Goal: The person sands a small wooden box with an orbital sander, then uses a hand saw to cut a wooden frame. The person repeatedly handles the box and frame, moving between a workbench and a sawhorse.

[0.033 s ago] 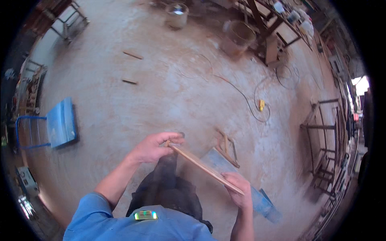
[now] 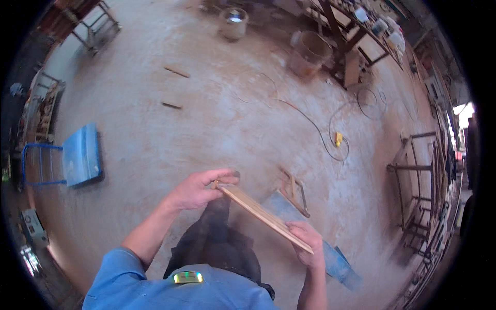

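A narrow, thin wooden board (image 2: 261, 212) slants in front of my body, its left end farther from me than its right. My left hand (image 2: 199, 188) is closed on the far left end, thumb below and fingers above. My right hand (image 2: 309, 241) grips the near right end, fingers lying over its upper face. Below the board, a blue panel-like piece (image 2: 338, 266) shows on the floor, partly covered by the board and my right hand. What it belongs to is hidden.
A small wooden frame (image 2: 294, 191) lies just beyond the board. A blue platform cart (image 2: 81, 155) stands at left. Two wooden strips (image 2: 176, 72) lie farther off. A cable with a yellow box (image 2: 338, 139) crosses the floor. Buckets (image 2: 310, 54) and a metal rack (image 2: 413, 168) stand around.
The board has tilted a little, so more of its upper face shows. Both hands keep their hold. The surroundings have shifted slightly in the view.
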Tool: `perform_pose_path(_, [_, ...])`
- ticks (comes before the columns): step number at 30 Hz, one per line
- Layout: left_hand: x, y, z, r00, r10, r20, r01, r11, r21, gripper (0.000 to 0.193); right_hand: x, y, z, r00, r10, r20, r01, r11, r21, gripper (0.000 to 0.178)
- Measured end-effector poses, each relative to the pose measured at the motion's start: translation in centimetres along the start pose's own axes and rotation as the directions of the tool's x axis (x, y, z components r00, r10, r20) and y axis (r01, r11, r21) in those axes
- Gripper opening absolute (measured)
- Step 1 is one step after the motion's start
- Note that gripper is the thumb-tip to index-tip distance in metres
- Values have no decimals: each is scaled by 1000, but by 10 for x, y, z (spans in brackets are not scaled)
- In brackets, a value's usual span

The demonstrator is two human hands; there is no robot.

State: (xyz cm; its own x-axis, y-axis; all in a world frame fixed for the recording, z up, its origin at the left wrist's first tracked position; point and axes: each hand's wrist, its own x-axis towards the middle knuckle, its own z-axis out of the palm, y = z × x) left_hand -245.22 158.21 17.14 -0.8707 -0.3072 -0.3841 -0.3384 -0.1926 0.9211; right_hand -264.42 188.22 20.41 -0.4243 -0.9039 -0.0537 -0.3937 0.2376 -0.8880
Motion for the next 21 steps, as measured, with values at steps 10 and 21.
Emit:
perform_pose_path(10, [-254,-32,1,902,290,-319,-291,956,43,42,-90,-98,102,889,-440,127,455,878,-147,23])
perform_pose_path(21, [-522,-97,-71,917,18,-398,23,995,97,31,-132,-213,273,827,299,476,-478,820,316,46])
